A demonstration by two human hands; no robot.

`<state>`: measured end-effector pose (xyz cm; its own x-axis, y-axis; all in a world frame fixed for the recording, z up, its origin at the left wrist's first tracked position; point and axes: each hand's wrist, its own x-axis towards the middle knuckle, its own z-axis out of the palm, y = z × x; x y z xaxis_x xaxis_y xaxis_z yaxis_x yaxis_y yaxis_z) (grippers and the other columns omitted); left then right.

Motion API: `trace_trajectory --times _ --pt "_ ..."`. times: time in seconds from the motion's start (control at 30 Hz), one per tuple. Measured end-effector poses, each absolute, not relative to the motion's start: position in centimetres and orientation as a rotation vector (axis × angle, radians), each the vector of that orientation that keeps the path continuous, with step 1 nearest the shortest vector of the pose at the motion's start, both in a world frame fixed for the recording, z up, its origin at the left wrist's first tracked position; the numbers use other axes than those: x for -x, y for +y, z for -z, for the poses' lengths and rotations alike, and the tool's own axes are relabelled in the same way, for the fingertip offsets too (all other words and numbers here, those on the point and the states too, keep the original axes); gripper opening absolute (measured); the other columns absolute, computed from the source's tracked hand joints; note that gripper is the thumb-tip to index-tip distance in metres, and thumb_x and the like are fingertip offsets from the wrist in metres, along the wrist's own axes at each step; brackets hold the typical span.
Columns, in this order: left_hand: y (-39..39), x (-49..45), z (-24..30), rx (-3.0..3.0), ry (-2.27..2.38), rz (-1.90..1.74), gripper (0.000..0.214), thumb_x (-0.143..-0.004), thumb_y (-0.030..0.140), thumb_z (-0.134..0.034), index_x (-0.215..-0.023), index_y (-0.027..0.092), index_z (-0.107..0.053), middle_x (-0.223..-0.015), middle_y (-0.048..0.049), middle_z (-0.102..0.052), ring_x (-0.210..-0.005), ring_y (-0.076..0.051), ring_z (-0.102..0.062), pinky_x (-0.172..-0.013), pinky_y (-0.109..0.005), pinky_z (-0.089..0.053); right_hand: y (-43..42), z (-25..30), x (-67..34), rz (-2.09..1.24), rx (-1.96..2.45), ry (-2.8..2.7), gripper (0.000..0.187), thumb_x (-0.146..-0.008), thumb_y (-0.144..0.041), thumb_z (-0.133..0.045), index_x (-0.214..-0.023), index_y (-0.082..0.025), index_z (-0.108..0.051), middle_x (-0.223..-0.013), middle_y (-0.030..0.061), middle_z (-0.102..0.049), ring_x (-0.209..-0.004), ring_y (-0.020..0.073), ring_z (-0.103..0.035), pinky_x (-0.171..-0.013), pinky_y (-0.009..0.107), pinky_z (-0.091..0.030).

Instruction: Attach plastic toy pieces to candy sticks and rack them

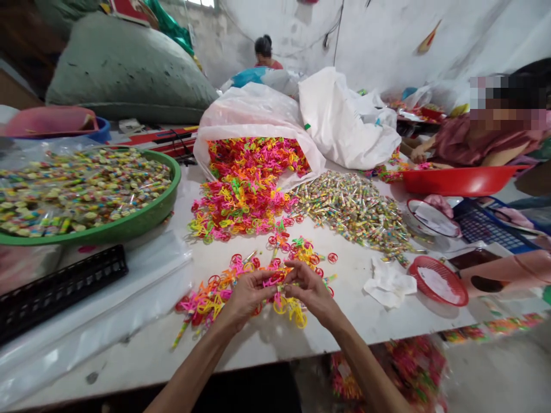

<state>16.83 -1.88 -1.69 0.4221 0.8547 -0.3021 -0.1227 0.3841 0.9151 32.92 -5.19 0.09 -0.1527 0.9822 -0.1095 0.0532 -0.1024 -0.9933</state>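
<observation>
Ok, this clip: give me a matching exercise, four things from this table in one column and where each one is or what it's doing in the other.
Column one:
1. Green round tray
2. White plastic sack
3. Red plastic basin
4. Left hand

Column two:
A. Beside a seated co-worker
B. Pinching colourful plastic pieces
C. Heaped with wrapped sweets
D. Spilling plastic pieces onto the table

Right pairs: 1-C, 2-D, 3-A, 4-B
</observation>
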Motion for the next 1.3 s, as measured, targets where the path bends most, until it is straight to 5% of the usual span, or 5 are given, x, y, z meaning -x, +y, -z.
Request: trace_trajectory --times 0.13,0.27,0.83,1.1,1.3 --pt "-0.7 -15.8 2.0 -1.29 1.114 -0.786 0.048 -0.065 0.033 -0.063 -0.109 0.014 -0.059 -0.077 -0.0044 -0.065 -0.061 -0.015 -0.057 -0.056 -0.026 -0.044 0.0 -0.2 -35.4 -0.968 1.56 -1.665 0.021 -0.078 -0.031 -0.054 -0.094 -0.018 -0.059 -0.086 0.0036 -0.06 -0.076 0.0156 -0.057 -0.066 0.027 -0.044" --pt "1.7 -15.1 1.5 -1.808 1.369 -0.817 0.032 -0.073 0.028 -0.053 -0.102 0.019 -0.063 -0.1 -0.0058 -0.062 -0.087 -0.018 -0.058 -0.076 -0.029 -0.044 6.3 0.2 -37.0 -0.514 2.071 -1.829 0.024 -0.078 -0.026 -0.05 -0.098 -0.017 -0.059 -0.094 0.0063 -0.062 -0.084 0.0174 -0.057 -0.069 0.026 -0.041" --pt "9.5 -19.6 4.9 -1.956 1.443 -0.468 0.006 -0.061 0.021 -0.059 -0.064 0.018 -0.062 -0.06 -0.0001 -0.063 -0.058 -0.016 -0.056 -0.054 -0.023 -0.036 6.0 1.3 -38.7 -0.637 2.071 -2.13 0.015 -0.066 -0.034 -0.064 -0.075 -0.023 -0.069 -0.081 -0.0012 -0.068 -0.072 0.013 -0.06 -0.057 0.018 -0.037" --pt "9.7 -21.8 3.2 -2.15 1.4 -0.578 0.026 -0.077 0.017 -0.045 -0.097 0.021 -0.061 -0.106 -0.0084 -0.06 -0.102 -0.023 -0.05 -0.086 -0.034 -0.034 11.3 1.9 -40.8 -0.329 2.2 -1.944 0.033 -0.082 -0.025 -0.044 -0.111 -0.018 -0.057 -0.106 0.0091 -0.06 -0.094 0.0203 -0.056 -0.07 0.026 -0.039" --pt "13.2 -25.5 3.5 -2.162 1.319 -0.679 0.028 -0.066 0.007 -0.057 -0.09 0.019 -0.063 -0.107 -0.012 -0.06 -0.114 -0.029 -0.041 -0.1 -0.042 -0.018 12.6 3.5 -39.3 -0.254 2.216 -2.021 0.03 -0.081 -0.023 -0.045 -0.108 -0.026 -0.058 -0.106 0.0055 -0.06 -0.094 0.0195 -0.056 -0.071 0.026 -0.039"
